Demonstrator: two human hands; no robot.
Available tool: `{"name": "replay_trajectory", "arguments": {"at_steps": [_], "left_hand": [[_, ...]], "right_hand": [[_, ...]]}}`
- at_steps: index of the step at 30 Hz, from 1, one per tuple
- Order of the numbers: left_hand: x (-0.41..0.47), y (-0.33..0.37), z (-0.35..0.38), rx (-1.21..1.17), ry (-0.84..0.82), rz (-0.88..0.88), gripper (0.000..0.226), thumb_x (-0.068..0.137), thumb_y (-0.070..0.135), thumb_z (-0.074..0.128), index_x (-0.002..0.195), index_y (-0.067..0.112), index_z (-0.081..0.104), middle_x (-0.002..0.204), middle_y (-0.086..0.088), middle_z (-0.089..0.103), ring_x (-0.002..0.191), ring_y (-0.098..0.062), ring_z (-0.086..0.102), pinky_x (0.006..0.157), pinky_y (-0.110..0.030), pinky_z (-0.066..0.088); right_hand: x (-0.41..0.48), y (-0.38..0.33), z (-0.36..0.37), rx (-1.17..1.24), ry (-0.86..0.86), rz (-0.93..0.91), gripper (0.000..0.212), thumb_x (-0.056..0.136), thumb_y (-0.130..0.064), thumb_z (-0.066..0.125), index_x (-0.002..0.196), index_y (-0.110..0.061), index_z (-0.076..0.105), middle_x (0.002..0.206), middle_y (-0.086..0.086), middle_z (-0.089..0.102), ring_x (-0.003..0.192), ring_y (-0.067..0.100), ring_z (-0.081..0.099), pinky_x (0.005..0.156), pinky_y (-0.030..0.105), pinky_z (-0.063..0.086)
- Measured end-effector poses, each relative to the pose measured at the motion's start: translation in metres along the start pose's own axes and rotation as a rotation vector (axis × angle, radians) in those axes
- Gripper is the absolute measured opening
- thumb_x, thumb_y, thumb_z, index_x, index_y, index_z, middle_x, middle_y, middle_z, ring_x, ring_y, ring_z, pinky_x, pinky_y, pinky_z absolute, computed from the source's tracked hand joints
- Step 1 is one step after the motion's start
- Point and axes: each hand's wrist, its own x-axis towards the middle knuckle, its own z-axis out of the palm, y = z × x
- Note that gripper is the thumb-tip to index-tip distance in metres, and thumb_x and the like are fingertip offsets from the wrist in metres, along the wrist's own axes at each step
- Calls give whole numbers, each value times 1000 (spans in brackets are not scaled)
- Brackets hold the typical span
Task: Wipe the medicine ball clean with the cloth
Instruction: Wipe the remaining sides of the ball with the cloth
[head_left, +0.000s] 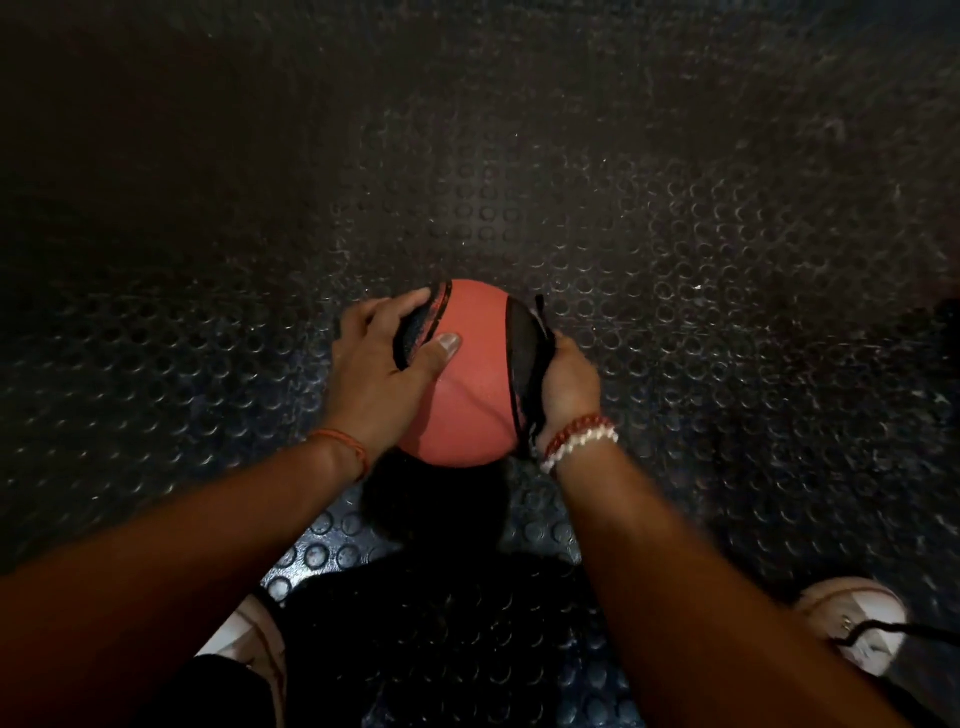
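Observation:
A red medicine ball (467, 405) with black curved panels sits in the middle of the view, between both my hands. My left hand (379, 364) grips its left side, fingers spread over a black panel and thumb lying on the red top. My right hand (569, 384) is closed on a dark cloth (535, 364) and presses it against the ball's right side. Cloth ends stick out above and below that hand. Most of the cloth is hidden under the palm. A dark shadow lies under the ball; whether the ball touches the floor I cannot tell.
Black rubber floor (675, 260) with round studs fills the view. My two pale shoes stand at the lower left (244, 639) and lower right (857, 623), with a black cord (914, 631) lying across the right one.

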Motion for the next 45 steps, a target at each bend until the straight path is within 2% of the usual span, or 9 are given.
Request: {"name": "replay_trajectory", "arguments": {"at_steps": [2, 4, 10, 15, 20, 24, 29, 34, 45], "left_hand": [[-1, 0, -1, -17, -5, -16, 68, 71, 68, 53, 134, 42, 51, 131, 5, 35, 131, -17, 38, 116, -36, 31], [-2, -1, -2, -3, -10, -1, 70, 71, 68, 52, 135, 41, 51, 133, 3, 35, 131, -18, 38, 116, -37, 32], [-8, -6, -1, 40, -5, 73, 67, 73, 67, 54, 134, 39, 52, 135, -3, 41, 130, -20, 40, 113, -39, 35], [-4, 0, 0, 0, -8, -16, 70, 70, 71, 52, 134, 43, 51, 135, 2, 36, 132, -19, 37, 115, -38, 32], [-8, 6, 0, -15, -12, -39, 61, 76, 61, 62, 132, 41, 52, 135, 1, 34, 132, -17, 35, 111, -27, 27], [-7, 15, -2, -67, 10, -96, 50, 85, 37, 72, 131, 36, 53, 126, 4, 35, 129, -18, 40, 107, -24, 28], [-16, 22, -9, -55, -17, -135, 52, 85, 33, 73, 134, 30, 53, 122, 6, 34, 128, -18, 43, 106, -25, 31], [-11, 28, -12, 11, -20, -161, 56, 87, 40, 68, 139, 28, 51, 124, 6, 35, 128, -24, 44, 112, -39, 35], [-8, 43, -28, 97, -152, -236, 58, 96, 39, 57, 150, 29, 38, 145, -4, 37, 134, -26, 41, 114, -36, 31]], "right_hand": [[-26, 12, 9, 153, 132, -37, 38, 97, -28, 42, 128, -17, 61, 136, 4, 56, 126, 20, 50, 112, 28, 32], [-45, 17, 16, -35, 219, -192, 43, 100, -28, 37, 141, -21, 47, 148, 2, 41, 135, 17, 39, 110, 20, 22], [-28, -9, 15, -435, 65, -519, 40, 98, -33, 37, 132, -30, 56, 139, -1, 49, 128, 18, 46, 111, 37, 34], [9, -39, 4, -487, -185, -245, 43, 99, -27, 37, 130, -5, 58, 134, 12, 57, 124, 28, 52, 106, 34, 39], [8, -24, -2, -116, -14, 14, 37, 93, -33, 48, 104, -4, 68, 118, 12, 64, 111, 29, 60, 103, 41, 45], [-9, -13, 7, 18, 83, -119, 55, 67, -49, 44, 107, -21, 70, 118, 2, 67, 112, 22, 60, 103, 46, 45], [-55, -10, 4, -139, 32, -280, 45, 94, -15, 43, 138, -17, 52, 149, 3, 39, 137, 18, 36, 117, 36, 27], [-44, -11, -5, -258, 36, -330, 37, 98, -16, 48, 134, -16, 56, 139, 5, 43, 129, 19, 43, 103, 18, 27], [-47, -30, -39, -47, 21, -148, 25, 94, -7, 52, 111, -15, 70, 107, 8, 70, 101, 24, 65, 96, 44, 52]]}}
